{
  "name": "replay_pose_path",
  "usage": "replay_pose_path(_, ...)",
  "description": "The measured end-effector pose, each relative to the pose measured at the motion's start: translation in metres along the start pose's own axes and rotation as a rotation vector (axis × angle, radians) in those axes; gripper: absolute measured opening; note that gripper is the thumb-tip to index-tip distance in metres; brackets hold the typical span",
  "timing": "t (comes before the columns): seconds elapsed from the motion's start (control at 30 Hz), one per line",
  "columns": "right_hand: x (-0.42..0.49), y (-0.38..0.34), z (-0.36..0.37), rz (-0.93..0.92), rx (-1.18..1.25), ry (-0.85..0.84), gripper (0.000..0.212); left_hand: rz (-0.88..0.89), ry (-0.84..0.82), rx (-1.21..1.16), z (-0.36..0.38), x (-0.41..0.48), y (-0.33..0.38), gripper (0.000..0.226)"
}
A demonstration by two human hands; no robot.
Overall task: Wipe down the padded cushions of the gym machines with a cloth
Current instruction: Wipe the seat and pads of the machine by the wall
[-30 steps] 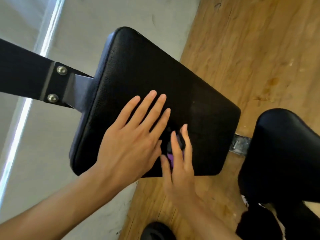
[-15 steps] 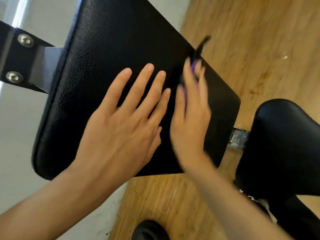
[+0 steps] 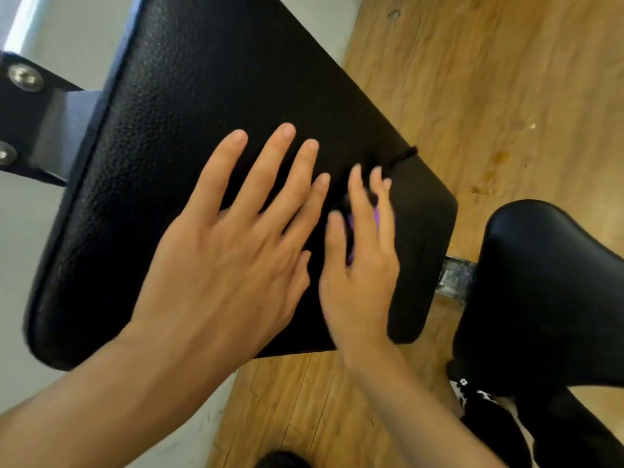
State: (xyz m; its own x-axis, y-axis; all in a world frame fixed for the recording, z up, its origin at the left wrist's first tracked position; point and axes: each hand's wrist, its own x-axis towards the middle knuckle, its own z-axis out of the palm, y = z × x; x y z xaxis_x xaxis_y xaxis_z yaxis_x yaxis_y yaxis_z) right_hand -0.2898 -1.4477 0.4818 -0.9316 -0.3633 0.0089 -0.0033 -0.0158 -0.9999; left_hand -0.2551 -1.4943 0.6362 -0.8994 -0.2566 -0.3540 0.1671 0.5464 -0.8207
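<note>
Nearest, at the bottom edge, a dark shoe (image 3: pixel 280 461) shows on the wooden floor (image 3: pixel 489 79), and 2 bare forearms reach up from there. The left grip (image 3: pixel 229 265) lies flat and open, its fingers spread and straight, the palm resting on the black padded cushion (image 3: pixel 202 96). Just to its right, almost touching it, the right grip (image 3: pixel 361 265) is blurred. Its fingers look fairly straight and press a cloth (image 3: pixel 352 220) down onto the cushion rather than curl round it. The cloth sits under that grip: a purple patch shows between thumb and fingers, and a dark strip pokes out just beyond the fingertips. Right of this grip and apart from it stands a second black pad (image 3: pixel 557 282). Far left of the left grip, a dark metal bracket (image 3: pixel 57 130) with 2 bolts (image 3: pixel 24 77) meets the cushion's edge.
</note>
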Motion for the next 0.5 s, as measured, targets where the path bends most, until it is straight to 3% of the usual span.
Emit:
replay_pose_path(0.13, -0.094, 0.009, -0.011, 0.019, -0.079, -0.161, 0.050, 0.004, -0.015, 0.019, -0.001, 0.000, 0.001, 0.069)
replay_pose_path(0.37, 0.087, 0.008, -0.002, 0.089, -0.058, 0.018, 0.048, -0.010, 0.022, -0.021, 0.000, 0.004, 0.001, 0.071)
replay_pose_path(0.43, 0.072, 0.012, 0.000, 0.068, -0.029, 0.043, 0.048, -0.012, 0.018, -0.024, -0.001, 0.004, 0.001, 0.070)
replay_pose_path(0.5, 0.000, 0.005, 0.002, 0.040, -0.036, 0.030, 0.049, -0.009, 0.032, -0.023, 0.000, 0.004, 0.001, 0.070)
